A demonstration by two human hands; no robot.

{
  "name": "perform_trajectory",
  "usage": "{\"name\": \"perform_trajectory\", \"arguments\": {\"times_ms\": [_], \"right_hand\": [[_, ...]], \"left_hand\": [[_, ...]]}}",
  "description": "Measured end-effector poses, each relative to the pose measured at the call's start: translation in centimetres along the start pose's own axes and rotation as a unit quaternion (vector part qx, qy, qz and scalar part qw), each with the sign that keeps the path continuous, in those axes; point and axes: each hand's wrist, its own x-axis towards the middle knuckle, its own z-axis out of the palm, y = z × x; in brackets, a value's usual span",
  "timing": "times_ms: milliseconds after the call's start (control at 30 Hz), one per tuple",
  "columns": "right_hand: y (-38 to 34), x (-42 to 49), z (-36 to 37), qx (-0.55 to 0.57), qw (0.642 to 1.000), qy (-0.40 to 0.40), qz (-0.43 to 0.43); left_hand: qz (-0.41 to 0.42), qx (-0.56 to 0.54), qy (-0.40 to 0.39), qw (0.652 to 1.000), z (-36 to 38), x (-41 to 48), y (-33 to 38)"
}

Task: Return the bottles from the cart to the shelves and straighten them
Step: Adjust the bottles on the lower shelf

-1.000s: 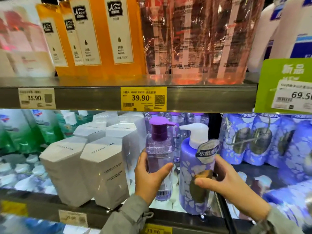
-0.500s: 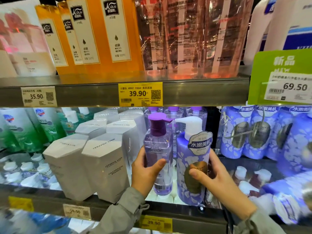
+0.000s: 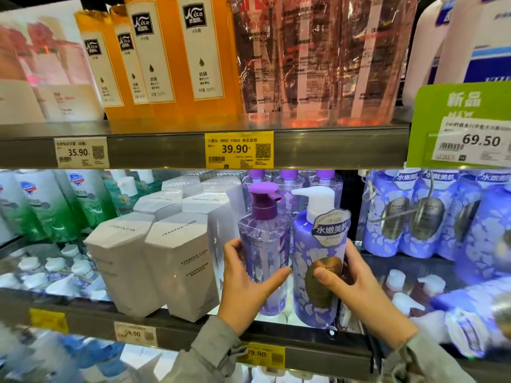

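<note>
My left hand (image 3: 246,283) grips a clear purple pump bottle (image 3: 262,244) with a purple cap. My right hand (image 3: 356,280) grips a blue flowered pump bottle (image 3: 318,261) with a white cap and a gold oval label. Both bottles stand upright side by side at the front of the middle shelf (image 3: 193,327), touching or nearly touching each other. More purple-capped bottles (image 3: 287,183) stand in a row right behind them.
White hexagonal boxes (image 3: 179,261) stand left of the two bottles, green bottles (image 3: 69,205) further left. Blue flowered bottles (image 3: 414,217) fill the bay to the right. The upper shelf (image 3: 166,150) carries orange bottles (image 3: 171,56) and clear refill pouches (image 3: 318,51).
Both bottles have moved slightly down and back onto the middle shelf, and the view has shifted closer. My hands keep the same hold on them.
</note>
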Motion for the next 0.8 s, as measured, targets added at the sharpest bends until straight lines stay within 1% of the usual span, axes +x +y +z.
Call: {"name": "perform_trajectory", "arguments": {"times_ms": [33,133,200,267,367,433,467,600,733,800], "right_hand": [[0.0,0.0,0.0,0.002,1.0,0.001,0.003],[-0.2,0.0,0.1,-0.004,1.0,0.008,0.009],[-0.3,-0.1,0.2,-0.006,1.0,0.01,0.011],[-0.3,-0.3,0.2,-0.008,1.0,0.011,0.011],[-0.1,-0.7,0.4,-0.012,1.0,0.021,0.005],[0.1,-0.8,0.4,-0.014,0.999,0.032,0.01],[0.1,-0.9,0.4,-0.011,0.999,0.032,0.014],[0.3,-0.8,0.4,-0.025,0.999,0.033,0.01],[0.4,-1.0,0.6,-0.021,0.998,0.051,0.007],[0.2,-1.0,0.8,-0.018,0.998,0.058,0.004]], "left_hand": [[-0.005,-0.006,-0.01,1.0,-0.2,0.1,0.0],[-0.031,-0.041,-0.103,0.993,-1.8,1.0,0.1],[-0.036,-0.036,-0.138,0.989,-2.5,1.2,0.1],[-0.033,-0.029,-0.123,0.991,-2.2,0.8,0.1],[-0.031,-0.012,-0.041,0.999,-0.8,-0.3,0.5],[-0.021,0.011,-0.006,1.0,-0.1,-0.5,0.2],[-0.014,0.026,0.001,1.0,0.0,-0.3,0.0],[0.005,0.096,-0.016,0.995,0.0,1.0,-0.8],[0.024,0.136,0.016,0.99,0.3,1.7,-1.4],[0.021,0.161,0.019,0.987,0.6,1.9,-1.5]]}}
